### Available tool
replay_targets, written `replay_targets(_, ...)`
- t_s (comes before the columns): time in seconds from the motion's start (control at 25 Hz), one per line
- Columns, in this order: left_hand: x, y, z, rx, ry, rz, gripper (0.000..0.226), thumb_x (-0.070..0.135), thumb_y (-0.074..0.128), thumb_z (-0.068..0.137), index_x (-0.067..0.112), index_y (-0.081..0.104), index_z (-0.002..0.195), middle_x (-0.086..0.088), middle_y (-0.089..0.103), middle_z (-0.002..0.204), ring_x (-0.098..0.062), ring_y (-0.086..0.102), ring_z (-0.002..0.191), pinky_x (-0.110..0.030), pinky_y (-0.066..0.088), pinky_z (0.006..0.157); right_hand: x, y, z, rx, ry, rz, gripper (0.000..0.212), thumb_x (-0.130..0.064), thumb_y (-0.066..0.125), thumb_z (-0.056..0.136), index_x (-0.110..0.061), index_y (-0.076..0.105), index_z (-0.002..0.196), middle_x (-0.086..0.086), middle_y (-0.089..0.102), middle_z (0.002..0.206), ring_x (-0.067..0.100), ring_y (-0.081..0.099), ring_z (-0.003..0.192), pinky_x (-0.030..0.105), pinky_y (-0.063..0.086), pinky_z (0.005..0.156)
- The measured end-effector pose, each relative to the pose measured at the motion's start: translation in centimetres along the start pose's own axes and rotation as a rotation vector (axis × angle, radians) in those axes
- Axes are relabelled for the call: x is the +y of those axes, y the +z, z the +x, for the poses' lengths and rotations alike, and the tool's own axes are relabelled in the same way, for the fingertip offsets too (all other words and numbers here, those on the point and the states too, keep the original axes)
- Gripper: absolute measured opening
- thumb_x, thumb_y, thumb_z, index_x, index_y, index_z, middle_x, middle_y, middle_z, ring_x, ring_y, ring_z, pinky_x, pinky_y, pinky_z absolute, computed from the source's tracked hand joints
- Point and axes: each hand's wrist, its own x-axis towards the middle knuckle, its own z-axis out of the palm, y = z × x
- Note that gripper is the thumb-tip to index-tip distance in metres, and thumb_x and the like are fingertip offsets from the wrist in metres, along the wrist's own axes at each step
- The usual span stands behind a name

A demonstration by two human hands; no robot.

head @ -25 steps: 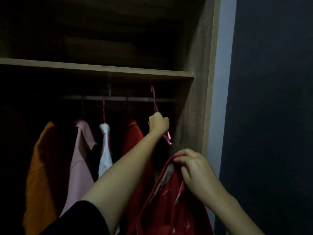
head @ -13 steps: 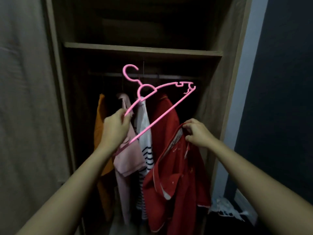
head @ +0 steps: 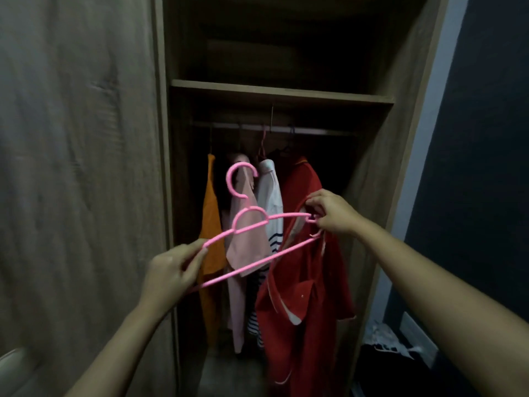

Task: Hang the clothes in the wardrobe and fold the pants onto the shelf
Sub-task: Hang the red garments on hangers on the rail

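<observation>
A pink plastic hanger (head: 252, 224) is held level in front of the open wardrobe (head: 380, 173). My left hand (head: 171, 270) pinches its left end. My right hand (head: 332, 213) grips the collar of a red shirt (head: 309, 296) and touches the hanger's right end, which sits at the collar opening. The shirt hangs down from that hand. On the rail (head: 315, 130) hang an orange garment (head: 210, 224), a pink shirt (head: 243, 253), a white striped shirt (head: 272, 202) and another red garment (head: 300, 179).
A wooden shelf (head: 280, 93) spans the wardrobe above the rail. The wardrobe door (head: 80, 167) stands at the left. A dark wall (head: 486, 138) is at the right, with light cloth (head: 383, 339) lying on the floor beneath it.
The hanger came off the rail and moved down and toward me. It turned level, and its right end reached the red shirt's collar at my right hand. The view pulled back from the wardrobe.
</observation>
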Motion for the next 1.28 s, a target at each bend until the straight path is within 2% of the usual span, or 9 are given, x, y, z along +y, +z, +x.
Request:
replay_targets(0.16,2.0,2.5,-1.3,0.064,0.042,-0.060,0.039,0.033,0.049,0.088,0.004,0.071,0.102,-0.009,0.073,0.094,-0.011,0.067,0.084,-0.018,0.049,0.076,-6.3,0.0,-0.6,0.039,-0.234,-0.065,0.045,-0.031,0.049,0.076,-0.013,0.063,0.115,0.001,0.060,0.114,0.023,0.053,0.105,0.033,0.040,0.093)
replay_targets(0.32,3.0,1.5,0.0,0.232,0.011,-0.202,0.037,0.031,0.052,0.088,0.002,0.071,0.101,-0.008,0.073,0.097,-0.005,0.063,0.089,-0.007,0.043,0.081,-7.2,-1.1,-1.3,0.414,-0.373,-0.337,0.040,-0.050,0.030,0.090,-0.023,0.057,0.079,-0.008,0.061,0.070,0.018,0.059,0.066,0.029,0.032,0.060)
replay_targets(0.52,5.3,2.0,-0.5,0.481,0.002,0.115,0.024,0.027,0.057,0.081,0.023,0.055,0.105,-0.011,0.046,0.115,-0.029,0.046,0.099,-0.040,0.039,0.085,-8.1,-2.2,-0.7,0.602,-0.276,-0.303,0.047,-0.050,0.034,0.091,-0.017,0.054,0.064,0.002,0.063,0.059,0.027,0.063,0.056,0.021,0.020,0.044)
replay_targets(0.6,6.6,4.6,-3.8,0.318,0.042,0.081,0.021,0.032,0.055,0.077,0.029,0.055,0.097,-0.007,0.039,0.113,-0.026,0.042,0.100,-0.038,0.042,0.083,-8.4,-2.5,-0.8,0.634,-0.258,-0.227,0.049,-0.051,0.029,0.090,-0.017,0.054,0.066,0.003,0.063,0.062,0.029,0.063,0.061,0.024,0.024,0.048)
replay_targets(0.72,6.1,7.4,-4.5,-0.304,-0.251,-0.129,0.032,0.048,0.056,0.075,0.045,0.058,0.107,0.001,0.038,0.124,-0.017,0.042,0.117,-0.033,0.040,0.097,-8.7,-2.9,-1.0,0.646,-0.254,-0.102,0.043,-0.052,0.028,0.090,-0.020,0.053,0.074,0.003,0.065,0.066,0.032,0.064,0.069,0.028,0.031,0.052)
replay_targets(0.8,4.5,7.4,-3.2,-0.551,-0.245,-0.365,0.046,0.040,0.065,0.070,0.053,0.052,0.111,0.008,0.045,0.123,0.003,0.045,0.116,-0.023,0.036,0.105,-7.7,-3.5,-1.3,0.644,-0.253,-0.053,0.040,-0.051,0.029,0.092,-0.020,0.053,0.084,0.002,0.063,0.066,0.034,0.063,0.071,0.034,0.042,0.053)
replay_targets(0.88,2.4,5.6,-1.5,-0.517,-0.183,-0.460,0.049,0.030,0.062,0.064,0.061,0.058,0.102,0.015,0.057,0.114,0.015,0.050,0.106,-0.013,0.038,0.097,-5.1,-4.0,-1.8,0.616,-0.304,0.014,0.041,-0.049,0.028,0.093,-0.015,0.052,0.087,-0.003,0.054,0.067,0.028,0.060,0.069,0.037,0.045,0.058)
replay_targets(1.0,-1.0,2.2,1.4,-0.442,-0.204,-0.506,0.036,0.033,0.063,0.063,0.054,0.069,0.092,0.015,0.071,0.099,0.003,0.063,0.098,-0.016,0.047,0.087,-0.4,-3.2,-2.8,0.546,-0.403,0.021,0.045,-0.050,0.024,0.097,-0.016,0.047,0.080,-0.005,0.044,0.071,0.010,0.044,0.065,0.034,0.041,0.061)
replay_targets(1.28,-1.2,-1.1,6.2,-0.469,-0.277,-0.458,0.068,-0.025,0.058,0.067,0.041,0.076,0.074,0.011,0.070,0.082,-0.001,0.065,0.072,-0.010,0.047,0.062,3.6,-0.2,-3.7,0.613,-0.336,-0.133,0.060,-0.052,0.021,0.097,-0.007,0.061,0.092,0.007,0.057,0.079,0.026,0.061,0.063,0.034,0.049,0.052)
